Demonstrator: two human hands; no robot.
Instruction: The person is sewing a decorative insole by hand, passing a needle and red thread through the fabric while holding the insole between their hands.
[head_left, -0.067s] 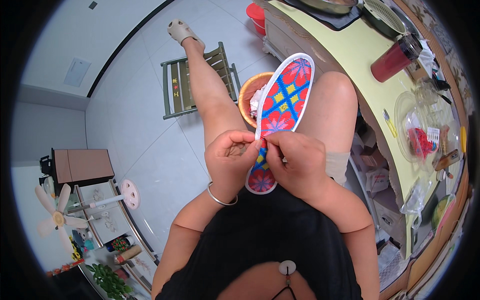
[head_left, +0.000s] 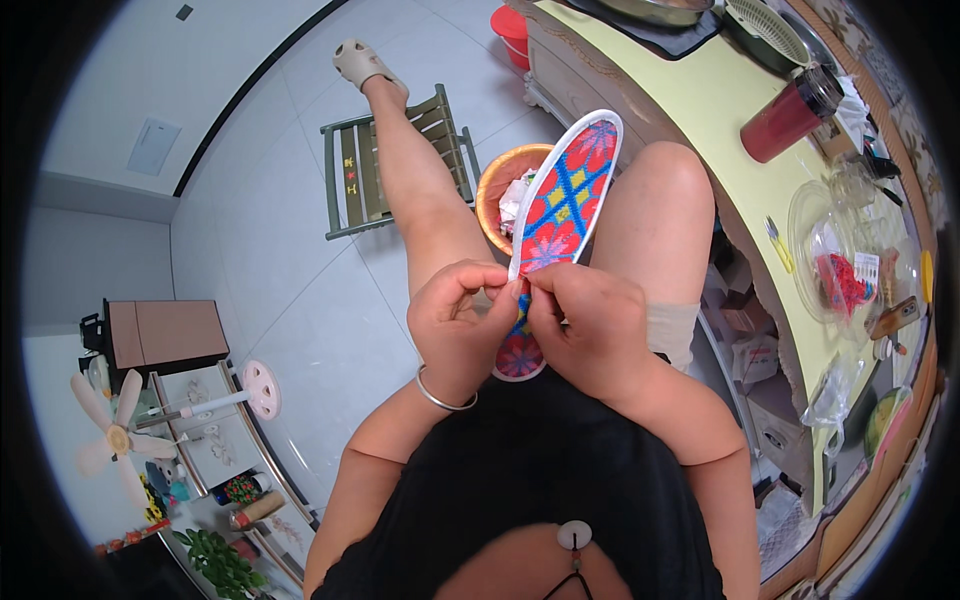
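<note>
An embroidered insole [head_left: 570, 195] stands tilted between my knees. Its face has red and pink flowers, blue lattice lines and yellow diamonds, and a white band runs round the rim. My left hand [head_left: 460, 325], with a bangle at the wrist, pinches the insole's left edge at its narrow middle. Close against it, my right hand [head_left: 590, 320] is closed, with thumb and forefinger pinched at the same spot and the knuckles lying over the insole's face. Any needle or thread between the fingertips is too small to make out. The lower end of the insole rests near my black top.
A round wooden basket [head_left: 490, 205] with crumpled white stuff stands behind the insole. My left leg stretches over a slatted folding stool [head_left: 350, 180]. On the yellow-green table [head_left: 700, 95] at right are a dark red flask [head_left: 790, 115], yellow-handled snips [head_left: 778, 245] and red thread [head_left: 845, 285].
The insole has turned a little on its long axis, so its face looks narrower, and its far end has shifted slightly left. Both hands keep nearly the same place and grip.
</note>
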